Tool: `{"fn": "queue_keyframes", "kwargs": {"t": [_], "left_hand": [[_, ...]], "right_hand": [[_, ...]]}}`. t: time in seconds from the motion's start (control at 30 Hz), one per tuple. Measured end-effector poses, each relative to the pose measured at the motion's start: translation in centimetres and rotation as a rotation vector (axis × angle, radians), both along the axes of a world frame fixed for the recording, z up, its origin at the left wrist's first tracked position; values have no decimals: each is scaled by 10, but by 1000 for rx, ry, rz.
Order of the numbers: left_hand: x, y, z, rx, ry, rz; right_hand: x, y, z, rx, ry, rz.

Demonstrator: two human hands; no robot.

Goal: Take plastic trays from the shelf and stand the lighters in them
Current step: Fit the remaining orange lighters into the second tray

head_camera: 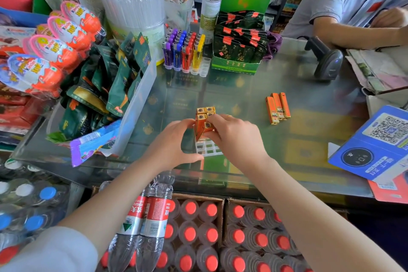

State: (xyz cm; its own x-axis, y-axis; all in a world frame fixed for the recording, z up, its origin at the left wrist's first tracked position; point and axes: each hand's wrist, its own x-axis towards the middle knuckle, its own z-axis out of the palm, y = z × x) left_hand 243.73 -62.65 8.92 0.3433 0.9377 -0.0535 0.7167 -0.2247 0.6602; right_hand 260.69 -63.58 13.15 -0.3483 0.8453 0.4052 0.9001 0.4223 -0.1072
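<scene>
Both hands [205, 137] at frame centre clamp upright orange lighters [204, 120] over the clear tray [207, 148]; three loose lighters [278, 108] lie to the right, nearer the right hand

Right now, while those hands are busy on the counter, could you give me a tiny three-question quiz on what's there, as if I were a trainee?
1. True or false: the clear tray under the hands already has every slot filled.
2. How many loose orange lighters lie flat on the glass counter to the right?
3. Which is it? The left hand and right hand are working on: A) orange lighters in the tray, B) the barcode scanner, C) the coloured lighters at the back.

Key: 1 false, near slots are empty; 2 three; 3 A.
</scene>
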Motion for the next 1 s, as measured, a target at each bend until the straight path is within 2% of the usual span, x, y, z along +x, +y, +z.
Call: {"fn": "queue_keyframes", "kwargs": {"t": [0.1,0.27,0.47,0.53,0.6,0.67,0.73,0.77,0.83,0.9,1.0], "left_hand": [[1,2,2,2,4,-2],[4,6,7,-4,8,-1],[9,10,7,-8,18,-12],[11,11,7,-11,17,-21],[14,12,7,-18,8,-23],[18,13,8,-29,13,-17],[23,13,11,-42,15,-9],[25,14,13,-47,12,-11],[29,16,15,-41,9,-18],[31,19,16,-29,16,-21],[35,22,16,-29,31,-21]], "right_hand": [[-10,-1,-6,93,-86,-74],[-8,-2,-18,170,-45,-136],[1,4,-23,241,-61,-2],[6,4,-18,177,32,98],[19,7,-9,-5,206,156],[37,9,-3,-109,391,-2],[62,19,-9,-139,486,-285],[75,26,-13,-180,470,-421],[96,36,-20,-282,316,-594],[106,41,-24,-351,196,-663],[106,46,-25,-377,150,-679]]}}
